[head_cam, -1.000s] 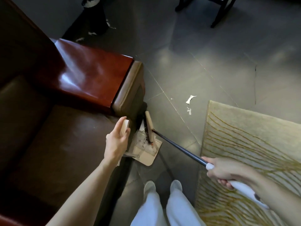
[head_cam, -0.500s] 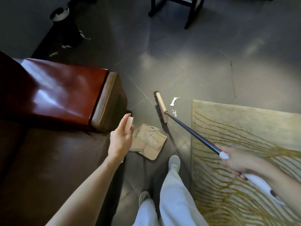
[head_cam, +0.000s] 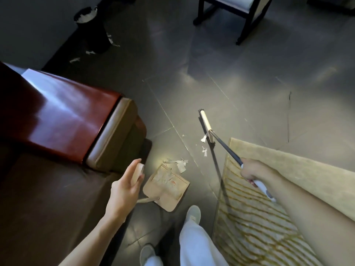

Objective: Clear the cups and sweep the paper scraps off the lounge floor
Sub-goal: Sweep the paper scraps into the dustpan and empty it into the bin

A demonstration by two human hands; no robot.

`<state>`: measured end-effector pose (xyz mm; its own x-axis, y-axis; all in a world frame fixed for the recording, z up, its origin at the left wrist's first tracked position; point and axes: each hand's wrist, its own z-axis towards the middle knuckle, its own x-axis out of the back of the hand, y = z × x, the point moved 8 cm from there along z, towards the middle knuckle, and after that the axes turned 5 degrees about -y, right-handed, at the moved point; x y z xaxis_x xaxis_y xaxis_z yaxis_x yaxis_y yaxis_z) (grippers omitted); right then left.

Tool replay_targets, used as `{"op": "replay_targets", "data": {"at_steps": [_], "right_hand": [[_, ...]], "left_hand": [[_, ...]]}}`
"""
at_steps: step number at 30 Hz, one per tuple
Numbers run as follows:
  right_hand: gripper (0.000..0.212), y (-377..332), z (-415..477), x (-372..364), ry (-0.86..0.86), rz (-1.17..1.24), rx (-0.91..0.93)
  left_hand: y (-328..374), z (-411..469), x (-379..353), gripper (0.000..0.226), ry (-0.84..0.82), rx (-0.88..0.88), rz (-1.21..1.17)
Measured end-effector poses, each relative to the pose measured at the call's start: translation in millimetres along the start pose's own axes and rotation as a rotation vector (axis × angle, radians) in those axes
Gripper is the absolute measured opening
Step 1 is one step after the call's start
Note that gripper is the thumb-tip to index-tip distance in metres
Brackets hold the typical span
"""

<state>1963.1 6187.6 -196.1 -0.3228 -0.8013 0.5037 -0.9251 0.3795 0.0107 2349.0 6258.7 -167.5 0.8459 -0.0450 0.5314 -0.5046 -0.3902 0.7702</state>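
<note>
The dustpan [head_cam: 167, 187] sits on the floor [head_cam: 249, 83] between the sofa [head_cam: 67, 121], left, and the rug [head_cam: 288, 189], right. Just beyond its mouth lie paper scraps [head_cam: 180, 164]; the broom head [head_cam: 206, 123] is farther on, near the rug.

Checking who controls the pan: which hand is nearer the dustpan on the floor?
Left. The left hand grips the handle of the dustpan, beside it; the right hand holds the broom farther off, over the rug.
</note>
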Motion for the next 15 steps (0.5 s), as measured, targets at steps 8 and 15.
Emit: {"op": "replay_targets", "data": {"at_steps": [8,15], "right_hand": [[0.061,-23,-12,-71,-0.165,-0.237,0.099],[0.064,8,-63,-110,-0.122,-0.089,0.084]], "left_hand": [[-10,-14,10,0.042,0.031,-0.019,0.016],[-16,-20,16,0.045,0.002,-0.050,0.023]]}}
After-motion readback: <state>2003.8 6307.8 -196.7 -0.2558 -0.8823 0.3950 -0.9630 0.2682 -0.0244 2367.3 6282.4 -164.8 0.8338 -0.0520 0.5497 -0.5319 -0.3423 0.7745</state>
